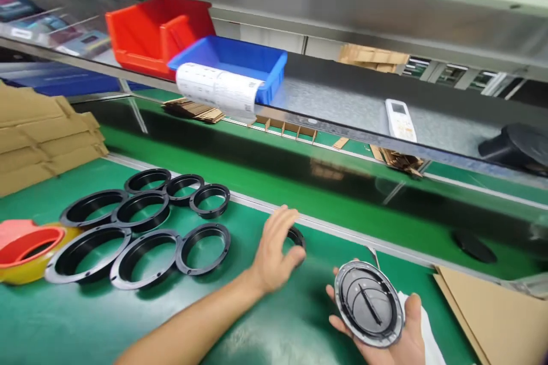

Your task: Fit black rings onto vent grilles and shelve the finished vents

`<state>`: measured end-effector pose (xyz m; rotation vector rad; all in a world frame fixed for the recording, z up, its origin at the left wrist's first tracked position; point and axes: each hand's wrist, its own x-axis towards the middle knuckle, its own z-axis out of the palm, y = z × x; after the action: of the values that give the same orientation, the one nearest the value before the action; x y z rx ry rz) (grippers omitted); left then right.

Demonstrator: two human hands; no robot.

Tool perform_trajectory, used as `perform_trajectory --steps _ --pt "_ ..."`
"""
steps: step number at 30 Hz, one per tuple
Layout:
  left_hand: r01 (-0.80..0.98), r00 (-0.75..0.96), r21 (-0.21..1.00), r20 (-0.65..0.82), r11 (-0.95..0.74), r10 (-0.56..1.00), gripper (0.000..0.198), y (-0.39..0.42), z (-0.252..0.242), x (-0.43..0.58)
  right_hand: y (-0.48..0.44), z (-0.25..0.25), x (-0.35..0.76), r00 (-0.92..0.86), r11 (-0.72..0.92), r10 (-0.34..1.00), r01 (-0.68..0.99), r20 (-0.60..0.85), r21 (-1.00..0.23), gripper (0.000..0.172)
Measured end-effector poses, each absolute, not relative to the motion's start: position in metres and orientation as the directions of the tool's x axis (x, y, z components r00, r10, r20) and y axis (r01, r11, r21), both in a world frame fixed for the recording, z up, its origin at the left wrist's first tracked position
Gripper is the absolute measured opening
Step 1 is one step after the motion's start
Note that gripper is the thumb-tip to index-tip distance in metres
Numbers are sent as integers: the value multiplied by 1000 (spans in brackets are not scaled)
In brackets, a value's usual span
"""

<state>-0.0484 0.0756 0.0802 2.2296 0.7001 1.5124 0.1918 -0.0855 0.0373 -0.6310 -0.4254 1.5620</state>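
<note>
We hold round disc (359,312) in right grip (400,348), fingers and thumb about its rim, face with dark bar (370,304) turned up. Disc is above bench (274,336), near cardboard (496,319) at right. Our left grip (274,256): thumb spread from fingers, at small black ring (301,238) partly hidden behind it; contact we cannot tell. Farther left, eight more black rings (137,205) on bench.

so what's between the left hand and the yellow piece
In the head view, the front row of three black rings lies between the yellow piece and the left hand, with green table separating the nearest ring from the hand.
</note>
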Motion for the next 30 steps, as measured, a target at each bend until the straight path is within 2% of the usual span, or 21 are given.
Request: perform_trajectory --steps 1,3,4,5,7,8,10,13,19,24,27,30 --pt "200 187 659 700 -725 689 63 88 84 -53 -78 44 193 14 -69 994 -685 -109 -725 98" --pt "120 6 839 535 -531 845 61 108 90 -60 -55 62 187 76 39 997 -347 13 -937 94" --pt "64 -48 882 469 -466 882 62 114 94 -63 -41 71 178 91 110 991 -130 99 -985 90" --pt "16 -83 899 437 -438 895 64 118 98 -66 -25 80 167 77 184 978 106 193 -977 88" --pt "-32 -121 886 455 -462 882 63 119 106 -71 7 93 141 -71 299 949 520 308 -800 93" --pt "-39 -134 872 480 -488 867 62 118 110 -74 21 96 127 -183 335 940 665 289 -668 97" --pt "-54 -146 852 509 -521 848 61 113 117 -80 44 96 104 -344 366 930 840 130 -400 102" --pt "-89 -122 848 512 -523 850 60 109 124 -86 59 85 84 -350 325 936 902 -40 -282 104" --pt "-143 -36 849 509 -509 860 58 111 129 -89 56 80 84 -332 315 943 907 -12 -278 92" --pt "-110 -12 817 568 -566 823 53 100 139 -95 27 75 102 -249 272 962 917 115 -291 90" --pt "-97 -14 790 607 -605 795 53 95 145 -96 8 66 115 -217 220 975 925 46 -311 97" --pt "-95 -2 798 598 -596 801 54 93 148 -93 0 78 124 -266 235 963 915 -53 -327 107"
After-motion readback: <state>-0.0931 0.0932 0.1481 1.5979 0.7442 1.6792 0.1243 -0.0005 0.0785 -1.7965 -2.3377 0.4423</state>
